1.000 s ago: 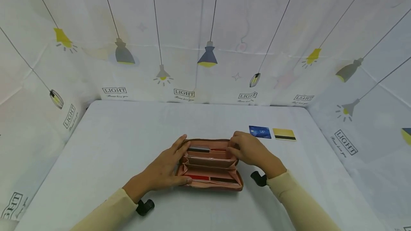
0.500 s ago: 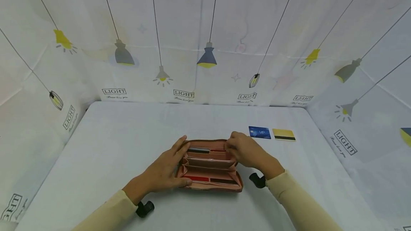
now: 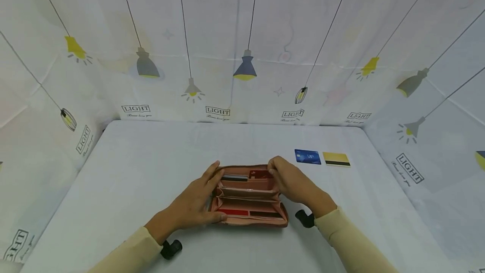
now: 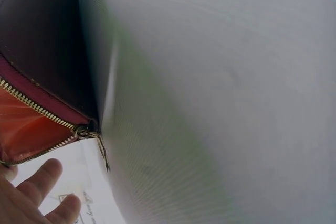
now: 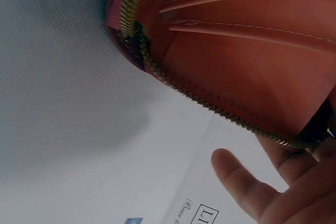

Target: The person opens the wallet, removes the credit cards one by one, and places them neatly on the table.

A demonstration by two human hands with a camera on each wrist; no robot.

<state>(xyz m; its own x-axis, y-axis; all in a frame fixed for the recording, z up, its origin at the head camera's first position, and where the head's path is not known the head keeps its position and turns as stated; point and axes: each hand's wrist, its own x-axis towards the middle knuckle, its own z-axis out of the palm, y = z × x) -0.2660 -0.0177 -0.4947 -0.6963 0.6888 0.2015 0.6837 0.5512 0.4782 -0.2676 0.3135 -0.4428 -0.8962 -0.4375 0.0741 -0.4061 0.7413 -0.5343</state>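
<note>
Left hand (image 3: 193,201): fingers spread along the near side of the open wallet (image 3: 246,202), which lies between both hands. Red card (image 3: 259,174): rear panel, pinched by the right hand (image 3: 294,181). Caution: slack left-hand support could let the wallet shift, jamming the card.
</note>
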